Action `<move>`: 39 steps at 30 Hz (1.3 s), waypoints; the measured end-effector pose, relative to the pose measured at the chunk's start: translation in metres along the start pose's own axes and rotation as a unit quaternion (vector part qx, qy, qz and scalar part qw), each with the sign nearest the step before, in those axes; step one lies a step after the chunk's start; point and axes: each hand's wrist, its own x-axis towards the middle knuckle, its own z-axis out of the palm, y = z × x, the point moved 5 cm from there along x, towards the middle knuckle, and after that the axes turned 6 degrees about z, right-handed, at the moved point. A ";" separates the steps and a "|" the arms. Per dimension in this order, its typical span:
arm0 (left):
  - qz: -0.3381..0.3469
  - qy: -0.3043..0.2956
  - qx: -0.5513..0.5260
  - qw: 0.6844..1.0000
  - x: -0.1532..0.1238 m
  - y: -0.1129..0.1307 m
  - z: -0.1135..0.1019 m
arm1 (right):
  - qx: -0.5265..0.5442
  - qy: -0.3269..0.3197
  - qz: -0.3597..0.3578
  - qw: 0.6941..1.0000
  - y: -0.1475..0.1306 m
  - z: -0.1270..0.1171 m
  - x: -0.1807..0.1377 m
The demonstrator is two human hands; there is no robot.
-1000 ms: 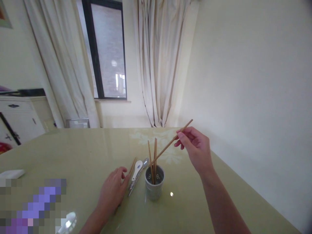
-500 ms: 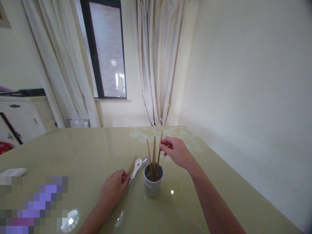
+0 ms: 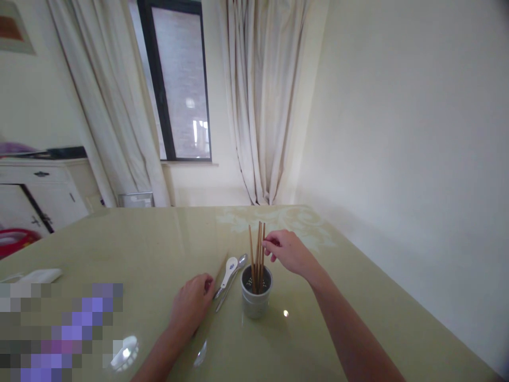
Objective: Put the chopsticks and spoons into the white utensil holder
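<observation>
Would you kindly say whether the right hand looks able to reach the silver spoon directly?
Probably not straight across: the chopsticks standing in the grey cup are between the right hand and the silver spoon, though going around looks feasible.
</observation>
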 end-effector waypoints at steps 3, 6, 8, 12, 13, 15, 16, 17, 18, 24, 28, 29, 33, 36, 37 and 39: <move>0.015 0.011 0.000 1.000 0.001 -0.002 0.002 | -0.007 0.002 0.004 1.000 0.001 0.000 0.001; 0.009 0.019 -0.018 1.000 0.003 -0.005 0.001 | -0.017 0.005 0.007 1.000 0.001 0.000 0.001; 0.001 0.025 -0.042 0.999 0.005 -0.008 0.001 | -0.019 0.004 0.008 1.000 0.001 0.000 0.000; -0.010 0.066 -0.124 0.990 0.008 -0.013 -0.002 | -0.020 0.019 0.014 1.000 0.001 -0.008 -0.002; -0.016 0.078 -0.163 0.983 0.008 -0.013 -0.003 | -0.021 0.039 0.010 0.999 -0.001 -0.012 -0.003; -0.016 0.111 -0.253 0.961 0.006 -0.009 -0.006 | -0.002 0.091 -0.021 0.996 -0.008 -0.022 -0.008; -0.007 0.134 -0.293 0.947 0.003 -0.004 -0.009 | 0.023 0.110 -0.043 0.993 -0.014 -0.025 -0.011; 0.006 0.162 -0.325 0.932 -0.001 0.002 -0.013 | 0.055 0.116 -0.064 0.990 -0.021 -0.027 -0.015; 0.023 0.191 -0.347 0.918 -0.005 0.009 -0.017 | 0.092 0.108 -0.083 0.986 -0.027 -0.027 -0.020; 0.133 0.228 -0.388 0.883 -0.038 0.055 -0.018 | 0.196 -0.016 -0.131 0.972 -0.062 -0.001 -0.044; 0.169 0.200 -0.415 0.871 -0.042 0.061 -0.015 | 0.234 0.012 -0.151 0.960 -0.068 -0.005 -0.051; 0.161 0.196 -0.412 0.875 -0.039 0.056 -0.016 | 0.253 0.035 -0.157 0.954 -0.068 -0.012 -0.052; 0.078 0.189 -0.311 0.928 -0.016 0.022 -0.024 | 0.340 0.163 -0.159 0.912 -0.054 -0.054 -0.057; 0.029 0.135 -0.161 0.977 -0.003 0.001 -0.021 | 0.349 0.230 -0.151 0.896 -0.041 -0.080 -0.059; 0.014 0.103 -0.114 0.988 -0.001 -0.003 -0.017 | 0.338 0.235 -0.146 0.900 -0.038 -0.084 -0.057; -0.013 0.041 -0.042 0.998 0.000 -0.007 -0.008 | 0.305 0.223 -0.134 0.916 -0.033 -0.085 -0.053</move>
